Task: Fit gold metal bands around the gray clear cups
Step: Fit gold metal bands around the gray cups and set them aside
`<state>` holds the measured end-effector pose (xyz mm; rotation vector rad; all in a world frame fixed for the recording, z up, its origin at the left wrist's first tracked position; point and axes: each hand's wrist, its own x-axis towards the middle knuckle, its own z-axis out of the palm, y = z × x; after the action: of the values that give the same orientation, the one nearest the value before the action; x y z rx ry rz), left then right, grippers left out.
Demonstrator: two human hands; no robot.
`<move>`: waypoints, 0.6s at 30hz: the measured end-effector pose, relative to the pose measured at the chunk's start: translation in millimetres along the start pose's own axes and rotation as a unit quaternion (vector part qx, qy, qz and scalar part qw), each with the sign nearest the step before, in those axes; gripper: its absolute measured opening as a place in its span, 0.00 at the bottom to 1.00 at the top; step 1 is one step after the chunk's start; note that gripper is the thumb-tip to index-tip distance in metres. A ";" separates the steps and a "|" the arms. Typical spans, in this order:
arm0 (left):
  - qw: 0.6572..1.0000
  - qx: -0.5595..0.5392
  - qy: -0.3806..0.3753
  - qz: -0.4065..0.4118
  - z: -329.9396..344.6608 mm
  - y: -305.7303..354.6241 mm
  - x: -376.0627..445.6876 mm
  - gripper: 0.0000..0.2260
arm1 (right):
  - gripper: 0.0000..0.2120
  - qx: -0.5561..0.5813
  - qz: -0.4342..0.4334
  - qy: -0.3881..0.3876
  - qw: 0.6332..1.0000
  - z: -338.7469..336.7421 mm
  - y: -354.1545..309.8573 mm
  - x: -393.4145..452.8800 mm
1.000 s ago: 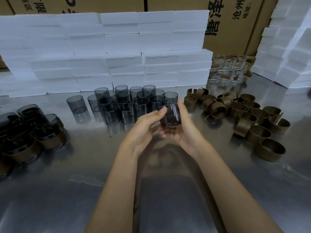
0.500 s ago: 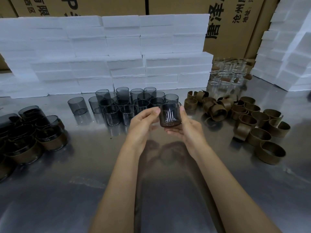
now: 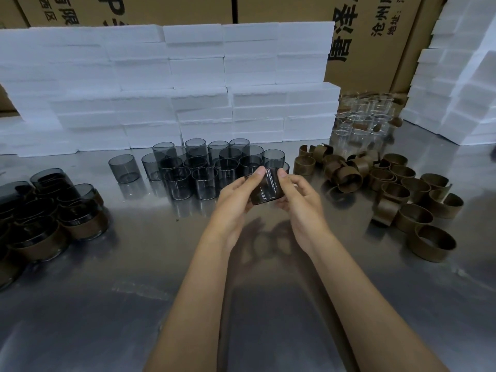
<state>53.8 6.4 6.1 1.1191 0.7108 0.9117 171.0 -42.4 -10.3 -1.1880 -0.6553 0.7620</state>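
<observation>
Fingers [image 3: 259, 173] of both hands grasping one gray cup [image 3: 267, 189], roughly eighteen loose cups [image 3: 204, 167] behind, on steel table [image 3: 134, 304]

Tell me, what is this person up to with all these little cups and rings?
A person is fitting gold bands onto gray clear cups. Right now the left hand and right hand together hold one gray cup above the metal table, fingers curled round it. Bare gray cups stand just behind the hands, loose gold bands lie to the right, and cups already wearing bands are piled at the left. White foam blocks are stacked at the back.
</observation>
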 end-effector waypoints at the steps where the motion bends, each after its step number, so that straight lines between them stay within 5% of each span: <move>1: 1.000 -0.014 -0.015 -0.002 -0.9 0.7 -0.4 0.18 | 0.19 0.020 0.044 -0.030 0.998 -0.1 -1.1 -0.2; 6: 0.997 -0.012 -0.071 0.011 -6.1 5.2 -0.3 0.20 | 0.28 0.172 0.200 -0.192 0.945 -6.8 -7.5 -2.4; 11: 0.994 0.054 -0.080 0.059 -10.9 -1.7 0.5 0.26 | 0.19 0.246 0.197 -0.182 0.931 -9.8 -7.6 1.5; 18: 0.987 0.089 -0.040 0.130 -1.0 -1.4 -1.3 0.22 | 0.16 0.275 0.210 -0.172 0.922 -11.9 -7.1 3.3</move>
<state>52.7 5.5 4.5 1.4241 0.5981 1.0318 183.6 -47.7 -6.3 -0.6766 -0.4231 1.4363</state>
